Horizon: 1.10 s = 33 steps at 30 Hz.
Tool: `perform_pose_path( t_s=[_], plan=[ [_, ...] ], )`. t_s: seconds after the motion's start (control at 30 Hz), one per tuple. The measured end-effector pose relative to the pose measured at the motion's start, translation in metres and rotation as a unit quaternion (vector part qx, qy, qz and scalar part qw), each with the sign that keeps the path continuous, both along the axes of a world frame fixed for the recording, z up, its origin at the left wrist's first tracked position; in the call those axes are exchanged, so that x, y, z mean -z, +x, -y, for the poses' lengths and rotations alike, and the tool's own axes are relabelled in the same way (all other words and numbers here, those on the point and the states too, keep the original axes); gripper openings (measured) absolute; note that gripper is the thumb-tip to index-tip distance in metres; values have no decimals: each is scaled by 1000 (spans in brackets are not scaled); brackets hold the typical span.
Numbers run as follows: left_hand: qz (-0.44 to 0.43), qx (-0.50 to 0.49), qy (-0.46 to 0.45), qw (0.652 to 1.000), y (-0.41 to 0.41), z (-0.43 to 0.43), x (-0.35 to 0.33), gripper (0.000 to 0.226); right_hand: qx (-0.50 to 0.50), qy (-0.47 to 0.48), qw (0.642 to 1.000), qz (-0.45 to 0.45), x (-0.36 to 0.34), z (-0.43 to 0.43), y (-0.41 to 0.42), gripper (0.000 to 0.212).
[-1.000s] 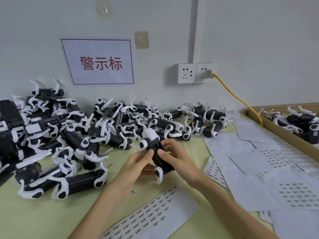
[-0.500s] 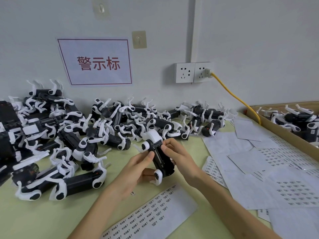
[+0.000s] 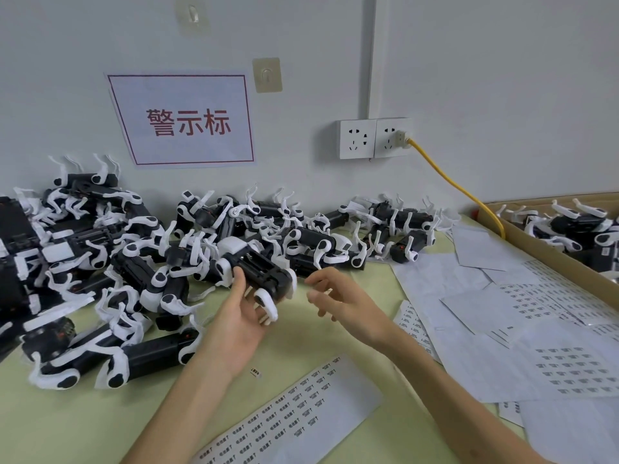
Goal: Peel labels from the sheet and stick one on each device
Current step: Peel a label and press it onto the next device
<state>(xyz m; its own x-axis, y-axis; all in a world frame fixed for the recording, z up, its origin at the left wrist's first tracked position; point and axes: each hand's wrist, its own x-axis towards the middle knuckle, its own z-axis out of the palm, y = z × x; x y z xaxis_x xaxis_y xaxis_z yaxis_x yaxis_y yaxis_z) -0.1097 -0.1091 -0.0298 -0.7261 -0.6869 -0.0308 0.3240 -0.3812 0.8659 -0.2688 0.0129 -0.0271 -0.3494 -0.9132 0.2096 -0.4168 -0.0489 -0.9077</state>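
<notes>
Right hand (image 3: 338, 298) letting go, moving away from robot dog (image 3: 264, 276), fingers loose, holding nothing. Left hand (image 3: 239, 316) gripping robot dog above surface (image 3: 67, 430). This one looking done; label sheet (image 3: 301, 410) lying nearby.

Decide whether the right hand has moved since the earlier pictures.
Yes. The right hand has left the device and drawn rightward, toward the paper sheets.

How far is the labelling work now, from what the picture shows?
Done: part of the near label sheet is already bare. In hand: the left hand holds one device; the right hand is open beside it. Left: probably the big pile by the wall.
</notes>
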Motion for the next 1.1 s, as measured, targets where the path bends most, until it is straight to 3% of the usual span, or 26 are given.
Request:
perform_pose_path(
  t_s=[0.07,0.17,0.3,0.6,0.73,0.87,0.97,1.1],
  plan=[
    [-31,-29,27,999,3,5,-3,53,-60,57,994,-70,-4,-4,-5,25],
    [-57,-47,25,997,6,9,-5,47,-187,192,949,-164,-15,-13,-2,36],
    [-54,-34,17,998,8,7,-5,51,-224,261,896,-281,-16,-18,10,53],
    [-64,-39,23,997,13,11,-9,52,-195,259,904,-280,-11,-16,10,45],
    [-101,-64,86,989,19,17,-9,44,-92,180,952,-230,-16,-15,-3,45],
    [-159,-67,75,982,29,30,-10,56,64,18,985,-160,-25,-18,-18,50],
    [-159,-65,50,984,34,31,-12,51,163,-102,978,-81,-26,-18,-22,43],
    [-137,1,30,990,29,19,-17,46,187,-209,958,62,-29,-19,-22,39]
  ],
)
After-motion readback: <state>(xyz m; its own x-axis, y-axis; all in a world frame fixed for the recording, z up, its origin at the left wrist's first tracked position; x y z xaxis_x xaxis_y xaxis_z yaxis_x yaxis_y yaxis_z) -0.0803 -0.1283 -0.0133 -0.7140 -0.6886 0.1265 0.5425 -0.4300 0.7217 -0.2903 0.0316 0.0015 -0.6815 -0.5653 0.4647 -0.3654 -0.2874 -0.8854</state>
